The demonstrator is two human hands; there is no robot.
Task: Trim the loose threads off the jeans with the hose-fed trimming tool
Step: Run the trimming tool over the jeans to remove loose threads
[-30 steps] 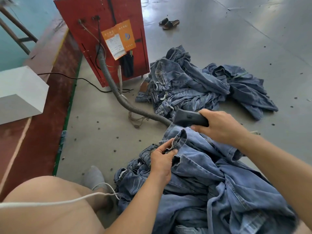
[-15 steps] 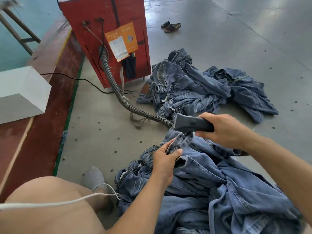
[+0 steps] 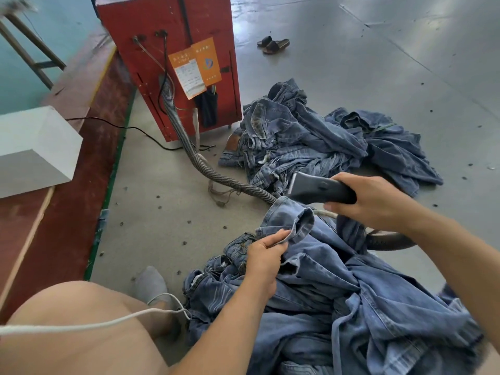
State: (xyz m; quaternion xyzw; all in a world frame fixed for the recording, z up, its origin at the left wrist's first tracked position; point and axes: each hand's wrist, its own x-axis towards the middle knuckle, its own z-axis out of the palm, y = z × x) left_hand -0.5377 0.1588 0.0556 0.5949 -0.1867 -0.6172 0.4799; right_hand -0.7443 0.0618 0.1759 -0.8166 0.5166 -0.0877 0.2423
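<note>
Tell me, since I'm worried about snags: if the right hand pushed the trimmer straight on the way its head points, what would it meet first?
Probably the far pile of jeans, just beyond the trimmer head; depth is unclear.

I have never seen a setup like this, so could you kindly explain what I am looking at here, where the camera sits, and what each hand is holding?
The camera is worn on the person's head and looks down at their hands; they sit on the floor. The right hand grips a dark trimming tool, raised just above the cloth. A ribbed grey hose runs across the floor toward it from the red machine. The left hand pinches a folded edge of the jeans heaped in front of the person, holding it up towards the tool. A second pile of jeans lies beyond, and a pair of sandals further off.
</note>
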